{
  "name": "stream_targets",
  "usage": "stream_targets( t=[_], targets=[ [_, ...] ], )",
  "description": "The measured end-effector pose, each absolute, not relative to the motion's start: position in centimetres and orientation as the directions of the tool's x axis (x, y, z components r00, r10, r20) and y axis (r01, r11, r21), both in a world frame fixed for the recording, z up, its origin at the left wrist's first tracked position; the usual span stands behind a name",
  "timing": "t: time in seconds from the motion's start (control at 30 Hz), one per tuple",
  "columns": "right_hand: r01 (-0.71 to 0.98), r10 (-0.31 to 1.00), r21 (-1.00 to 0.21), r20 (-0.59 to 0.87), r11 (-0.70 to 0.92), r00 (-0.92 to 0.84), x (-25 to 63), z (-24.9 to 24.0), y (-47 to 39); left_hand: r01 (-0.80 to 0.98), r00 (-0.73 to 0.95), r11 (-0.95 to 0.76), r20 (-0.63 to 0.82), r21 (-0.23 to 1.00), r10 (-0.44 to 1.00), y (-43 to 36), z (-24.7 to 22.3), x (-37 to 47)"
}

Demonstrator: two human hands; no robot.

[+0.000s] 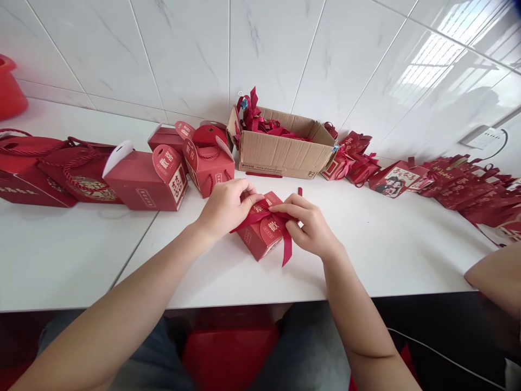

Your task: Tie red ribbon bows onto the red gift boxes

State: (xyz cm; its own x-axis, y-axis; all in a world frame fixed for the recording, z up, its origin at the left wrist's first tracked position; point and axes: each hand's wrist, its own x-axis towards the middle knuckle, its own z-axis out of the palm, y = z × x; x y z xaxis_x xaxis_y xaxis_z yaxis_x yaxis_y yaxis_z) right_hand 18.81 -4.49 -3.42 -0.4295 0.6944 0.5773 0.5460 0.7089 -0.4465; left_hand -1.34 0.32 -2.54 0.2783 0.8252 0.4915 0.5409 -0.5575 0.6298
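Observation:
A small red gift box [254,239] with gold characters stands on the white table in front of me. Dark red ribbon [287,248] crosses its top, with one tail hanging down the right side. My left hand [234,203] is at the box's upper left, thumb and fingers pinched on the ribbon. At the right, my right hand [307,220] has its fingers closed on the ribbon near the middle of the box top.
Behind the box stands a cardboard box [285,155] of red ribbons. Several red gift boxes [142,176] line the left; several more [394,179] reach along the right. Another person's arm [499,277] rests at the right edge.

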Motion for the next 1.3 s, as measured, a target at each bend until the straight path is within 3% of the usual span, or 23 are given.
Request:
stream_targets(
  t=[0.23, 0.4, 0.6, 0.9, 1.1, 1.3],
  targets=[
    [0.585, 0.716, -0.458, 0.607, 0.669, -0.344, 18.8, -3.8, -4.3, 0.388, 0.320, -0.378, 0.262, 0.841, 0.911, 0.7, -1.8, -1.9],
    [0.583, 0.706, -0.449, 0.619, 0.677, -0.343, 18.7, -3.9, -4.2, 0.312, 0.374, -0.248, 0.121, 0.917, 0.920, 0.9, -1.3, -2.3],
    [0.573, 0.696, -0.447, 0.632, 0.687, -0.341, 18.4, -3.9, -4.2, 0.425, 0.385, -0.358, 0.192, 0.831, 0.903, 0.7, -1.9, -1.6],
    [0.575, 0.720, -0.509, 0.659, 0.640, -0.218, 18.0, -4.1, -4.2, 0.374, 0.364, -0.318, 0.178, 0.871, 0.914, 0.7, -2.5, -1.1],
    [0.582, 0.729, -0.521, 0.655, 0.625, -0.197, 17.8, -4.0, -4.3, 0.449, 0.335, -0.494, 0.372, 0.745, 0.866, 0.5, -2.8, -1.0],
    [0.579, 0.722, -0.513, 0.661, 0.634, -0.204, 17.8, -4.2, -4.3, 0.394, 0.375, -0.646, 0.527, 0.654, 0.763, 0.1, -2.7, -0.8]
  ],
)
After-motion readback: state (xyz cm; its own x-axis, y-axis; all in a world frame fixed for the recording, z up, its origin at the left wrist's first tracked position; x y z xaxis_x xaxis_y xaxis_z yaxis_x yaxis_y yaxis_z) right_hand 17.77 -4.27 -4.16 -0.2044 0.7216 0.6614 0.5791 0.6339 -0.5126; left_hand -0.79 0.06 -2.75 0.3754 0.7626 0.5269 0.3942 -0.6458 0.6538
